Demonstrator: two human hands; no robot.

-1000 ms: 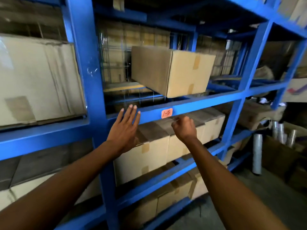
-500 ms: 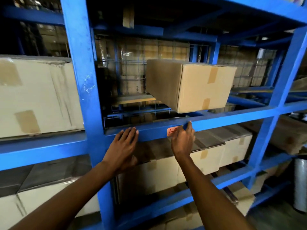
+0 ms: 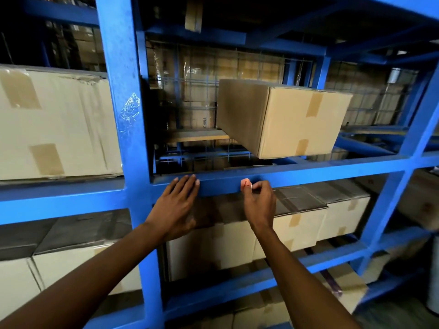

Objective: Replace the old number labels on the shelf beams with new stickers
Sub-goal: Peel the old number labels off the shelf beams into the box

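Blue steel fills the frame — a shelf rack whose horizontal beam (image 3: 308,172) runs across the middle, meeting a thick upright post (image 3: 123,115) left of centre. At the centre of the picture the right hand (image 3: 260,205) has its fingers curled, pinching a small orange label (image 3: 246,184) against the front face of the beam; the label looks crumpled and partly lifted, and its writing cannot be read. The left hand (image 3: 177,210) lies just left of it, fingers straight and together, their tips pressed flat on the same beam and holding nothing. Above the beam, right of centre, a brown cardboard box (image 3: 285,119) sealed with tape sits on the shelf, angled toward the camera. In the upper left a larger pale carton (image 3: 54,124) fills the neighbouring bay. Below the beam, behind both hands, a row of taped cartons (image 3: 308,224) lines the lower shelf — more boxes show dimly beneath them.
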